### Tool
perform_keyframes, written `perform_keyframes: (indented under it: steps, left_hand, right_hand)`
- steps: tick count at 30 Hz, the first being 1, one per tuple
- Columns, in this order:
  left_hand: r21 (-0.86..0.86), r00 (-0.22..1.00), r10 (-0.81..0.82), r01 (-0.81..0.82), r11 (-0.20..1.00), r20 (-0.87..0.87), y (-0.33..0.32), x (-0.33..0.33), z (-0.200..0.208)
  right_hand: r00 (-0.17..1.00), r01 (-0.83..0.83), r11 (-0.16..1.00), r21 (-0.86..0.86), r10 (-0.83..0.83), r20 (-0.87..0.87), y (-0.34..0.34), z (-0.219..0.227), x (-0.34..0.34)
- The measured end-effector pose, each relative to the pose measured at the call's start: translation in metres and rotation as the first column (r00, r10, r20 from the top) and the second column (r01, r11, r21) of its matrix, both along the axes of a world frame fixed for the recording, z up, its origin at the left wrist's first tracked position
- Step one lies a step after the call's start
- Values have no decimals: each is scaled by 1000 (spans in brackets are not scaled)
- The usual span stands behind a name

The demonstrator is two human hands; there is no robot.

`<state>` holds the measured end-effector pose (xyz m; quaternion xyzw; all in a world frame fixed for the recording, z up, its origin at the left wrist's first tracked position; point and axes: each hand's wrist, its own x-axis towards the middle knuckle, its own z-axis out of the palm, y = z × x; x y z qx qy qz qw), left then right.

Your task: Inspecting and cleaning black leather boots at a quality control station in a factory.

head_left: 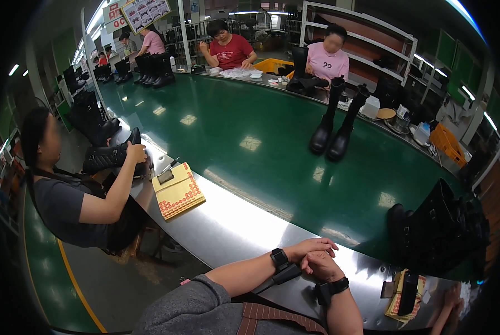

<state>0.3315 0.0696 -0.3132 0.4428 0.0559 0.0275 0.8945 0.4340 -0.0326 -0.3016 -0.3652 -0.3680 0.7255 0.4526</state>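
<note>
My left hand (312,247) lies over the steel table edge, its fingers stretched out and holding nothing. Against it rests my right hand (323,266), with curled fingers and nothing visible in them. Black devices are strapped round both wrists. Beneath the left wrist is a flat black object (283,276), partly hidden by my arm. Beyond my hands, a pair of tall black boots (339,142) stands upright on the green belt (250,167). More black buckled boots (437,229) are grouped to the right.
A yellow, red-patterned pad (180,192) lies on the steel ledge (227,223) at left; a similar pad (398,307) lies at right, near another person's hand (455,301). A person at left handles a black boot (107,157). Two people sit across the belt, near an orange crate (448,142).
</note>
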Motion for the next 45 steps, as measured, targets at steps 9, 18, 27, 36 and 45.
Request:
perform_keyframes:
  steps: [9,18,27,36,45]
  left_hand:
    - [33,1000,13,-13,999,-4,-1,-1,6]
    - [22,1000,12,-13,1000,17,1,2,0]
    - [21,1000,-19,19,1000,10,-4,0,5]
    - [108,990,67,-54,993,-121,9,-4,11]
    - [-9,998,47,-48,999,-51,4,4,7]
  right_hand:
    - [1000,-2,1000,15,2,-1,0,-4,1]
    - [1000,-7,1000,7,7,-6,1,-1,2]
    - [1000,2,1000,10,-2,-10,-6,0,0]
    - [998,48,998,35,-49,37,9,12,-12]
    - [681,-76,881,468,-297,669,-30,91,1]
